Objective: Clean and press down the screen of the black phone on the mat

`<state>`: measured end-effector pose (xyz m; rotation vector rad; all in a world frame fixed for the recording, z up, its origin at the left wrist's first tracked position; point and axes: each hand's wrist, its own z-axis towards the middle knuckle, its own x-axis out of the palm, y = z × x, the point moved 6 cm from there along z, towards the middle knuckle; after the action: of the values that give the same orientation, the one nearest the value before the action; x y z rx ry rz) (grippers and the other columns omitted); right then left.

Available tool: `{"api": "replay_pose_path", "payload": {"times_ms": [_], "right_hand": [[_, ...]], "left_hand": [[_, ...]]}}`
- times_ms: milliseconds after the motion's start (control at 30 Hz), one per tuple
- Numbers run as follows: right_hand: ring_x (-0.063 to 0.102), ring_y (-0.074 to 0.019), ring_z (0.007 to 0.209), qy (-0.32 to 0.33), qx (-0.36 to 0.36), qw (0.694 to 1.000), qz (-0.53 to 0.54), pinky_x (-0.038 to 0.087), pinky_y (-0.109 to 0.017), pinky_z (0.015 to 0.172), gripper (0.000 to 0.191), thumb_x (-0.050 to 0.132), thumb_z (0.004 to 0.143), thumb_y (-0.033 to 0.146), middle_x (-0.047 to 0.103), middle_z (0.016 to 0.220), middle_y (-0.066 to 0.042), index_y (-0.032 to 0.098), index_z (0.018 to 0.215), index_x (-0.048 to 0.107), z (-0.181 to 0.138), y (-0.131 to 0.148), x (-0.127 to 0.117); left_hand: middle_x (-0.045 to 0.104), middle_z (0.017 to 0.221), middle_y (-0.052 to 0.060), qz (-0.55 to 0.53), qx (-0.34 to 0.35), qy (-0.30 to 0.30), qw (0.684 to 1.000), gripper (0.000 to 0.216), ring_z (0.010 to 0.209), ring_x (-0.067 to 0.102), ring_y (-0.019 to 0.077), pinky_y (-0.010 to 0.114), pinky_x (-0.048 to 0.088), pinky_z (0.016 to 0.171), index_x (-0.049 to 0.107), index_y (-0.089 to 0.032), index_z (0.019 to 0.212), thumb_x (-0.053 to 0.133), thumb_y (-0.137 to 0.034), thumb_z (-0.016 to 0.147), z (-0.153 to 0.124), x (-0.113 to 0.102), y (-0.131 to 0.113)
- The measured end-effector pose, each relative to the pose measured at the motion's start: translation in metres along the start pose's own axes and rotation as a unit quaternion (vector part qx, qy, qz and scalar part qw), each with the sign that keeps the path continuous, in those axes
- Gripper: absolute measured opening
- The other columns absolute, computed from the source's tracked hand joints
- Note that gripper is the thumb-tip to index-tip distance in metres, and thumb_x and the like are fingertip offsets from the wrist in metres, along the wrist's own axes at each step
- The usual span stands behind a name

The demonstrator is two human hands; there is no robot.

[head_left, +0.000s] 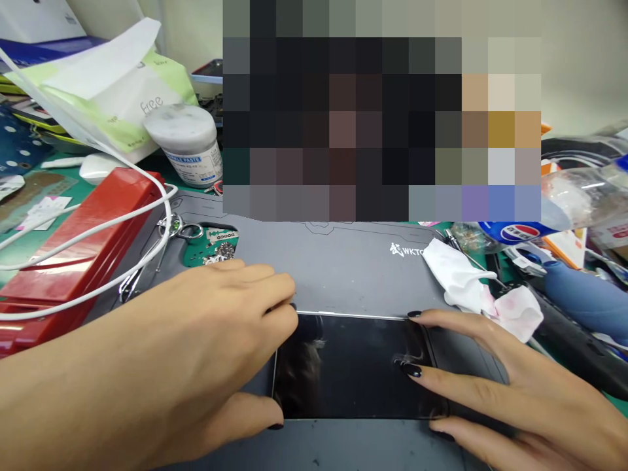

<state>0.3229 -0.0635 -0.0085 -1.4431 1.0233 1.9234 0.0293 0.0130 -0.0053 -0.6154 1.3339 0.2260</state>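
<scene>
A smartphone [353, 366] with a dark, glossy screen lies lengthwise across a grey work mat [353, 268]. My left hand [220, 340] grips its left end, thumb at the near edge and curled fingers at the far edge. At the right end, my right hand [510, 392] spans the phone: one fingertip on the far edge, another resting on the glass, the thumb at the near edge. Smudges and reflections show on the screen. The phone's underside is hidden.
At left are a red box [83, 242], a white cable [169, 216], scissors [184, 230] and a lidded paste jar [189, 144]. Small screws [220, 254] sit in a mat cutout. Crumpled tissue [461, 275] and a Pepsi bottle [520, 230] are at right. The upper middle is pixelated.
</scene>
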Motion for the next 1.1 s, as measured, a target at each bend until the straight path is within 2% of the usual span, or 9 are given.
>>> {"api": "replay_pose_path", "payload": {"times_ms": [400,500,700,1100], "right_hand": [[0.085,-0.0311,0.117,-0.016,0.005,1.0,0.018,0.073,-0.046,0.104,0.028,0.077,0.104,0.036,0.068,0.161,-0.002,0.044,0.13,0.086,-0.003,0.0005,-0.0022],[0.083,-0.0308,0.12,-0.016,0.002,1.0,0.011,0.073,-0.047,0.105,0.029,0.075,0.106,0.036,0.065,0.163,-0.002,0.044,0.132,0.084,-0.0025,0.0,0.0005],[0.081,-0.0292,0.123,0.003,-0.003,1.0,-0.003,0.073,-0.046,0.106,0.032,0.074,0.105,0.035,0.056,0.171,0.0,0.044,0.135,0.082,-0.0048,-0.0012,0.0029],[0.081,-0.0288,0.125,-0.014,-0.008,1.0,0.007,0.072,-0.044,0.107,0.03,0.073,0.106,0.031,0.059,0.169,0.0,0.043,0.132,0.083,-0.0035,0.0009,-0.0003]], "left_hand": [[0.071,0.09,0.002,0.004,-0.008,-0.001,1.0,0.046,0.074,0.064,0.027,0.046,0.055,0.068,0.075,-0.028,0.09,0.102,-0.061,0.07,0.0025,0.001,0.0011],[0.071,0.09,0.002,-0.004,-0.008,-0.001,1.0,0.046,0.071,0.064,0.0265,0.046,0.055,0.065,0.076,-0.028,0.09,0.103,-0.06,0.07,0.0015,0.0007,0.0],[0.072,0.093,0.002,0.003,-0.013,0.006,1.0,0.046,0.074,0.066,0.0271,0.048,0.057,0.07,0.076,-0.028,0.093,0.103,-0.059,0.07,0.0006,-0.0006,0.0],[0.069,0.088,0.0,-0.009,-0.006,-0.004,1.0,0.048,0.074,0.064,0.0264,0.045,0.05,0.066,0.073,-0.029,0.087,0.105,-0.058,0.066,0.0029,-0.0008,0.001]]}}
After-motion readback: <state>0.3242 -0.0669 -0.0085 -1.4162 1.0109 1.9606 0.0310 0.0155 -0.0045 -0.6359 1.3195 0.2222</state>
